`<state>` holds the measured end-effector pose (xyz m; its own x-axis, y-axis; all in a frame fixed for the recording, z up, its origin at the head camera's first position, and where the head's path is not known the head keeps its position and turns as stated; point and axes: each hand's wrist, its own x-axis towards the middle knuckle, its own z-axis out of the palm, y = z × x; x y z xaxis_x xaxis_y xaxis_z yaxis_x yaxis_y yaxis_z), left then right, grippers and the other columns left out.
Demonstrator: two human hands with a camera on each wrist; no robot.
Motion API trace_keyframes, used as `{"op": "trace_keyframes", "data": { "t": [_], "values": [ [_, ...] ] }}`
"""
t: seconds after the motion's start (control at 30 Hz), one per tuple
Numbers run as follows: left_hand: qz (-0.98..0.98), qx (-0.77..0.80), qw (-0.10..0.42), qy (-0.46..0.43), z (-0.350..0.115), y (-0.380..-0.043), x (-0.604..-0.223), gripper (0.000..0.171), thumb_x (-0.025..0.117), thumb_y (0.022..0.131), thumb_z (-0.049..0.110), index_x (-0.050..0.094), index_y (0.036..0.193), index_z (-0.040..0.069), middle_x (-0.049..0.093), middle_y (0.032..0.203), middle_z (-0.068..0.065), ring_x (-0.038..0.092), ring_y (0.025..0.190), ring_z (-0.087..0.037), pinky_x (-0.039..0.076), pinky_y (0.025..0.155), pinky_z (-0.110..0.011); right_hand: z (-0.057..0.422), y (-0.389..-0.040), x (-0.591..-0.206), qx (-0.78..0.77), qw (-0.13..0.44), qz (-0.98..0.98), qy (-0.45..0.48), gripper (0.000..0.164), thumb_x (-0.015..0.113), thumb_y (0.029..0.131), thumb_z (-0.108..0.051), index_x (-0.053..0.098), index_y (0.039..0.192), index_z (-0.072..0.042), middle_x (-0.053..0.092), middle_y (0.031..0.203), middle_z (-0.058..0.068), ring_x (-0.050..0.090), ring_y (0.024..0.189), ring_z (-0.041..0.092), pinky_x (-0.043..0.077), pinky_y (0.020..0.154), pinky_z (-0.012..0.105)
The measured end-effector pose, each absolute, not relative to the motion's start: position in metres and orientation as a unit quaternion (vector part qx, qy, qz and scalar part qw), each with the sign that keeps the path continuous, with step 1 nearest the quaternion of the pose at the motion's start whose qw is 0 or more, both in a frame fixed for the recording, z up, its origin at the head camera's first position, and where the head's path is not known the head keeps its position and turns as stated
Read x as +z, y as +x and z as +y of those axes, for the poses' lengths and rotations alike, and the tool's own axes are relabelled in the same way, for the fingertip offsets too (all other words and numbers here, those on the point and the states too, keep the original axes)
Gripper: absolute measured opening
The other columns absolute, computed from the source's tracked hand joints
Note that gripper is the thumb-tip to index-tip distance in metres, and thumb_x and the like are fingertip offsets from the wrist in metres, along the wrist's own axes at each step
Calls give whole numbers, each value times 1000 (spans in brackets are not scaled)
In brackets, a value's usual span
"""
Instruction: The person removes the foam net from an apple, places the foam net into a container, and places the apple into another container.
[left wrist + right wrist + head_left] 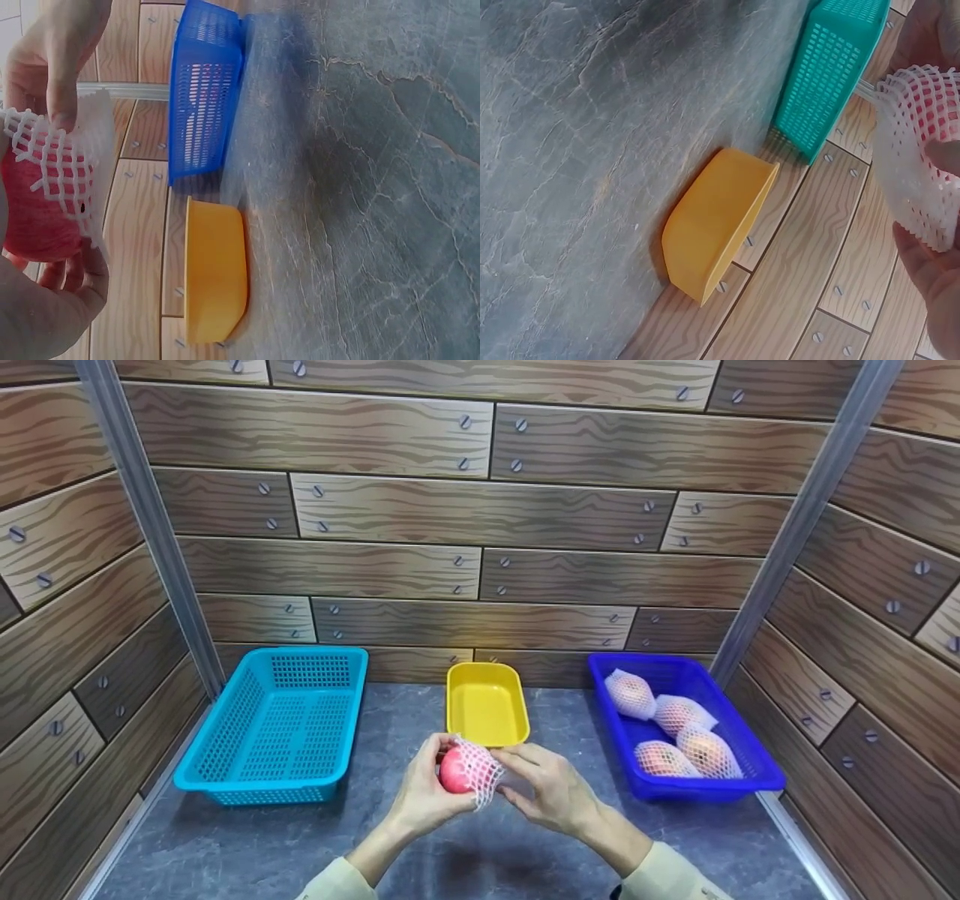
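Over the table's front middle, my left hand (420,799) grips a red apple (453,771), its fingers and thumb curled round the fruit's side. A white foam net sleeve (482,765) covers the right part of the apple. My right hand (551,787) pinches the sleeve's loose end between thumb and fingers. In the left wrist view, bare red skin of the apple (41,217) shows below the net (64,157). From the right wrist, the sleeve (911,157) hides most of the fruit, with red showing through its mesh.
A yellow tray (487,709) stands just beyond the hands. At the left is a teal perforated basket (300,727) with its bare floor showing. On the right, a blue basket (679,787) holds several net-wrapped fruits (631,695). Wood-patterned walls (480,577) enclose the grey table (405,712).
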<state>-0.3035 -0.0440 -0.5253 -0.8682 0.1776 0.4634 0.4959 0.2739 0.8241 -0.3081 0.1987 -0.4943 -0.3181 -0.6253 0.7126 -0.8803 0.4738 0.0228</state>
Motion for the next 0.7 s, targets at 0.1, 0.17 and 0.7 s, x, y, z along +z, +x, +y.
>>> {"op": "trace_keyframes", "data": {
  "t": [0.1,0.17,0.7],
  "values": [
    [-785,-564,148,-211,-45,-303,-526,75,94,64,16,56,129,16,62,120,1,63,108,-19,57,89,-33,198,-308,-494,185,364,-771,489,46,88,83,-12,75,126,-7,74,116,2,72,101,17,59,87,32],
    [-783,-566,150,-209,-46,-303,-527,74,94,65,14,57,129,16,63,120,1,63,108,-19,57,89,-33,197,-308,-493,193,371,-763,494,39,87,84,-10,76,122,-8,74,112,0,72,98,16,59,85,30],
    [-778,-581,140,-192,-54,-304,-527,71,92,66,8,58,128,17,64,119,-1,63,106,-19,57,89,-32,199,-304,-497,370,386,-699,476,34,85,74,9,78,103,-6,76,93,4,73,78,17,57,71,24]
  ]
}}
